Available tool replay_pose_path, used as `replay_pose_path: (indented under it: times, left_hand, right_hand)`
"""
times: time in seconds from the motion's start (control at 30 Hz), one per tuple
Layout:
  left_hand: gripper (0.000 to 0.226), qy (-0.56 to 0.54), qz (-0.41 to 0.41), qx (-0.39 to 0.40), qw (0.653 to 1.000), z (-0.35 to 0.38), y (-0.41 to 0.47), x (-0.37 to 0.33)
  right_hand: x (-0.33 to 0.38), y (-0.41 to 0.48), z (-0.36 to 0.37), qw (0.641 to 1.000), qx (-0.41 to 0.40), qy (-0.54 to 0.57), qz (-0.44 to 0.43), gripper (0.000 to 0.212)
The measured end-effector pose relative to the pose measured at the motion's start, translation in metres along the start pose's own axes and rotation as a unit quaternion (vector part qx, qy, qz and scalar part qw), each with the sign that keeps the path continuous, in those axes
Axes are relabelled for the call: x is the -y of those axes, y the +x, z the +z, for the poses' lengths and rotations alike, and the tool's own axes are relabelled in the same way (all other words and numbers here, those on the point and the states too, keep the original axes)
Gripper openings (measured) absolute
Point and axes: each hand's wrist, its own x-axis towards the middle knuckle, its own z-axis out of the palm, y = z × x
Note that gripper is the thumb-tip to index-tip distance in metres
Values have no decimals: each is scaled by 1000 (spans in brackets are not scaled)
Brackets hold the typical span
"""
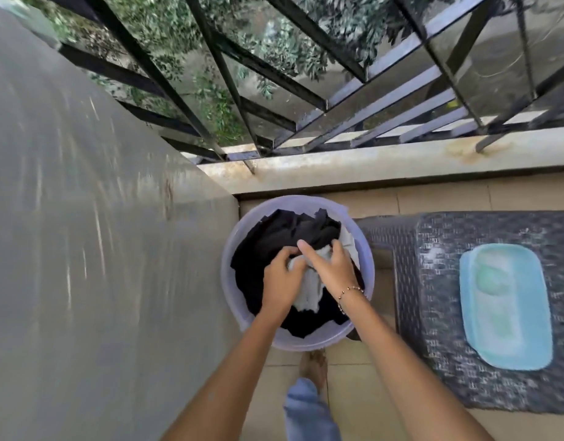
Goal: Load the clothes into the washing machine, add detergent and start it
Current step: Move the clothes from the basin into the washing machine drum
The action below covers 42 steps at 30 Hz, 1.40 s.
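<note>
Head camera, centre of the frame: both hands reach into a lavender tub (226,275) on the tiled floor (354,370), piled with dark clothes (274,237). The left hand (280,283) curls its fingers round a white cloth (307,296). The right hand (330,268) grips the same cloth, forefinger straight. At right, a pale blue tray (510,354) lies on a grey woven surface (440,249).

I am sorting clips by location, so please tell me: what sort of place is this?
Probably a home balcony used for washing: a black metal grille looks out on trees, a low parapet runs beneath it, and a tub of laundry stands on the tiled floor.
</note>
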Motion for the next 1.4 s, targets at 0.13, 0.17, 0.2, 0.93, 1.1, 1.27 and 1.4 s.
replay_pose_path:
  times: [0.13, 0.17, 0.2, 0.93, 1.1, 1.27, 1.4]
  left_hand:
    - [17, -43, 19, 106, 993, 13, -36, 0]
    - [20, -39, 4, 135, 990, 12, -39, 4]
    - [23, -55, -30, 148, 987, 10, -40, 6]
    - [43, -487, -213, 34, 846, -90, -33, -26]
    - [38, -433, -196, 85, 876, -94, -42, -29]
    - [49, -379, -255, 8, 889, -91, -27, -5]
    - [39, -273, -318, 58, 906, -74, -27, 13]
  right_hand:
    - [11, 0, -4, 997, -10, 41, 59, 81]
    - [12, -1, -6, 997, -21, 38, 59, 58]
    - [11, -4, -7, 998, -44, 20, 44, 42]
    - [44, -102, 17, 984, 10, 82, -157, 98]
    - [49, -112, 19, 974, 143, 58, -164, 86]
    - [49, -115, 12, 977, 68, 139, -144, 48]
    - [35, -121, -4, 887, 178, 427, 4, 39]
